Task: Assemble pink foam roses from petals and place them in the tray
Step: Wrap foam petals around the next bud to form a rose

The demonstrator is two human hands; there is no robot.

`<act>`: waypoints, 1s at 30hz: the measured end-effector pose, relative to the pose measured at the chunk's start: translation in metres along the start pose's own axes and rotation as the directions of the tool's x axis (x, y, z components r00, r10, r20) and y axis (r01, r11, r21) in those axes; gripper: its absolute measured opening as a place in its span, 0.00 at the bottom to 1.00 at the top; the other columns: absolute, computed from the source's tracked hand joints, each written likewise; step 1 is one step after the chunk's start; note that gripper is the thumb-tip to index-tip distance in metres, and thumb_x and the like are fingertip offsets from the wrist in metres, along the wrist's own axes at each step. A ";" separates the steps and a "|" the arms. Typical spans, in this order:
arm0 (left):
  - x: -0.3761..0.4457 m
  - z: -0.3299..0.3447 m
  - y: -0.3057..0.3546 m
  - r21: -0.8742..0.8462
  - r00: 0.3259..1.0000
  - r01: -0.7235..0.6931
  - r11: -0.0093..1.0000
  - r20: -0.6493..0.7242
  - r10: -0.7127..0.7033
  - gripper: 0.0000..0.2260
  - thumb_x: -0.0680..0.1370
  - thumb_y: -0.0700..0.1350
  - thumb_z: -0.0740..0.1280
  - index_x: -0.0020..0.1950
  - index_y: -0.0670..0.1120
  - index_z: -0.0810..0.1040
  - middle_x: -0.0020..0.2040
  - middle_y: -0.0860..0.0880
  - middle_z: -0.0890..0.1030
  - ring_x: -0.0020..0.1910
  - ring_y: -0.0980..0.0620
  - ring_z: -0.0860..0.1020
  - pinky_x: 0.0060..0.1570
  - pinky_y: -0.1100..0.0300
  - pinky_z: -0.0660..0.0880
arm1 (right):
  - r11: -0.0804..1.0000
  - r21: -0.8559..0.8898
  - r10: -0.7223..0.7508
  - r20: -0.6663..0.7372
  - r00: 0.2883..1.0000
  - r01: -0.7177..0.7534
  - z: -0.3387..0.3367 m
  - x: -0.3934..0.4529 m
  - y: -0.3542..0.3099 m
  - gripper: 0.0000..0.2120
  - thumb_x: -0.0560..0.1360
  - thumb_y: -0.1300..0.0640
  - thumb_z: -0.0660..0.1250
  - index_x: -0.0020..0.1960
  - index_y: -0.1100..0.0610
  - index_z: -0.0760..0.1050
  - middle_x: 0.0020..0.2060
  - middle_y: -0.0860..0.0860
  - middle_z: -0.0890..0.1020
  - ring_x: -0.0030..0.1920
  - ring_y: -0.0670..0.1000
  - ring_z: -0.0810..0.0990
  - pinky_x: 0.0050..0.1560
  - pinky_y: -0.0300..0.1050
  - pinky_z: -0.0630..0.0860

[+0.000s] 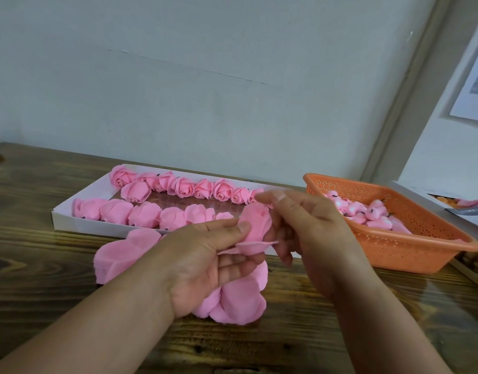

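Holding a half-made pink rose [255, 221] above the wooden table [43, 265], the left hand [205, 263] has its thumb laid on the bud and its fingers curled under a loose petal [255, 244] that sticks out flat below it — so the grip is closed on the flower, not wide. The right hand [310, 233] is beside the rose on its right; the index finger and thumb are bent toward each other near the top of the bud, the other fingers curl loosely below. Whether the right fingertips really pinch the foam or only touch it, I cannot tell.

Under the hands lie two heaps of pink petals [240, 298] on the table, one to the left and one under the left wrist. Behind them stands the white tray [62, 215] with two rows of finished roses [184, 187]. To the right, well apart from the tray, an orange perforated basket [410, 249] holds small pink buds [373, 209] with dark stems.
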State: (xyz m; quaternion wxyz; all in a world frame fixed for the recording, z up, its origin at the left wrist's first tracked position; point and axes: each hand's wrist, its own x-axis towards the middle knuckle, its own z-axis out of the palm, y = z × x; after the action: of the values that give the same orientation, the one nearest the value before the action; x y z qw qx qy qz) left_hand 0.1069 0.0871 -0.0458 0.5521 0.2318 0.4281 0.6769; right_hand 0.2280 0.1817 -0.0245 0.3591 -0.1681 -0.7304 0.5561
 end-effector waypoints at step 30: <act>-0.004 -0.002 0.008 -0.106 0.993 0.014 0.994 0.119 -0.001 0.12 0.63 0.37 0.74 0.45 0.39 0.86 0.44 0.42 0.84 0.38 0.51 0.84 0.37 0.61 0.81 | 0.728 -0.523 -0.452 0.120 0.884 0.443 0.002 -0.001 0.002 0.06 0.66 0.62 0.71 0.35 0.62 0.74 0.46 0.51 0.79 0.49 0.41 0.76 0.53 0.16 0.55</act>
State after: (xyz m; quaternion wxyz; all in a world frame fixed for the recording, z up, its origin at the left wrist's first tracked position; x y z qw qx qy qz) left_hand 0.1018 0.0828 -0.0396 0.5909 0.2403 0.3585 0.6816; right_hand 0.2267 0.1804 -0.0271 0.4262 -0.0851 -0.8721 0.2250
